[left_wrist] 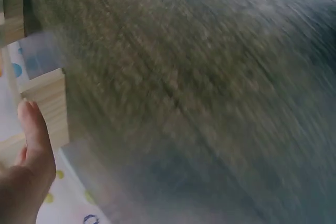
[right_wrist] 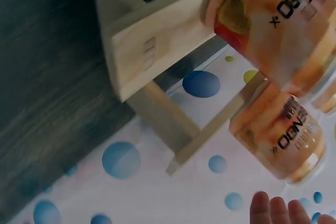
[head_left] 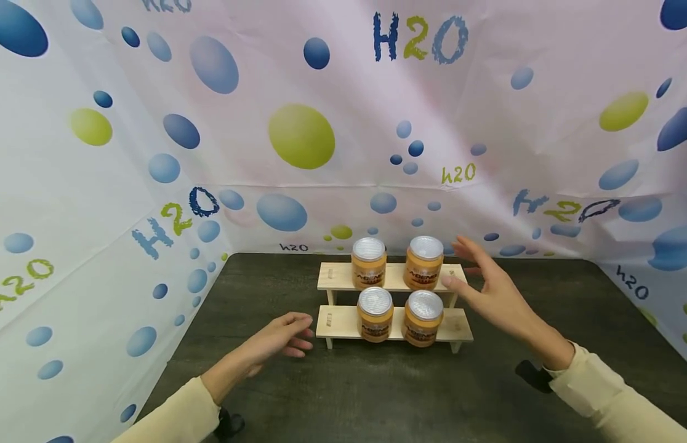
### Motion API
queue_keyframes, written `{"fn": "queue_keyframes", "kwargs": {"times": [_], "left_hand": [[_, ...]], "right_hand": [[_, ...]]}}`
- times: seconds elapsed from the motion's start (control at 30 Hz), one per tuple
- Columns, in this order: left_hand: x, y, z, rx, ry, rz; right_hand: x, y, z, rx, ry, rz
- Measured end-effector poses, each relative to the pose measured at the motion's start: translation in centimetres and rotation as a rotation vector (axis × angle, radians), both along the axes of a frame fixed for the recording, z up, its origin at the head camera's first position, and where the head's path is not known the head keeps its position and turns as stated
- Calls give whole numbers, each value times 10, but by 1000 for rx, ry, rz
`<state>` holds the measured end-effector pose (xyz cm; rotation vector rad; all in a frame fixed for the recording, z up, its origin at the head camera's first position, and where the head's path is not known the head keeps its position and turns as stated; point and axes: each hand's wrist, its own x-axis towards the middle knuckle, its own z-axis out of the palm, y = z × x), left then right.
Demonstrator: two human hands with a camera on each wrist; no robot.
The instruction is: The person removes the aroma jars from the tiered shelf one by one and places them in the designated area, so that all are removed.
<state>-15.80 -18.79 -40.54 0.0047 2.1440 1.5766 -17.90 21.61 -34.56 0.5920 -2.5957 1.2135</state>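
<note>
Orange jars with silvery lids stand upright in pairs on a two-step wooden rack. On the upper step (head_left: pixel 335 275) are a left jar (head_left: pixel 369 271) and a right jar (head_left: pixel 423 271); the lower step (head_left: pixel 339 325) bears a front left jar (head_left: pixel 375 320) and a front right jar (head_left: pixel 421 325). My right hand (head_left: pixel 501 301) is beside the upper right jar, thumb close to its side and fingers extended past it, gripping nothing. In the right wrist view, its fingertips (right_wrist: pixel 278 211) show below the jars. My left hand (head_left: pixel 274 341), empty with relaxed fingers, hovers left of the lower step.
The rack stands on a dark wooden table (head_left: pixel 371 394). Behind and to the sides hangs a white sheet (head_left: pixel 343 209) printed with blue and green dots and H2O lettering. Dark straps show at both wrists.
</note>
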Motion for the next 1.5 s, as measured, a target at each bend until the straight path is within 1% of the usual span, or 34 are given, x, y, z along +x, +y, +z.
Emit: {"fn": "queue_keyframes", "kwargs": {"times": [0.07, 0.13, 0.27, 0.37, 0.5, 0.7, 0.97, 1.13, 1.3, 1.5], "left_hand": [[-5, 2, -7, 46, -62, 3], [-9, 4, -13, 79, -91, -2], [-14, 9, -20, 116, -106, -2], [-14, 14, -24, 123, -112, 7], [-13, 18, -28, 118, -106, 0], [-14, 24, -34, 90, -77, -7], [-14, 27, -37, 49, -42, 13], [-13, 27, -39, 53, -51, 11], [-13, 26, -41, 60, -54, -4], [-15, 23, -39, 62, -62, -13]], "right_hand": [[-11, -5, -6, -25, -53, 22], [-20, -8, -12, -51, -76, 43], [-30, -14, -21, -88, -80, 68], [-35, -18, -26, -106, -83, 79], [-41, -23, -29, -111, -83, 78], [-45, -25, -33, -126, -79, 58], [-48, -28, -32, -142, -55, 49], [-47, -28, -33, -147, -56, 41], [-46, -24, -34, -121, -38, 7], [-45, -15, -25, -111, -14, -21]]}}
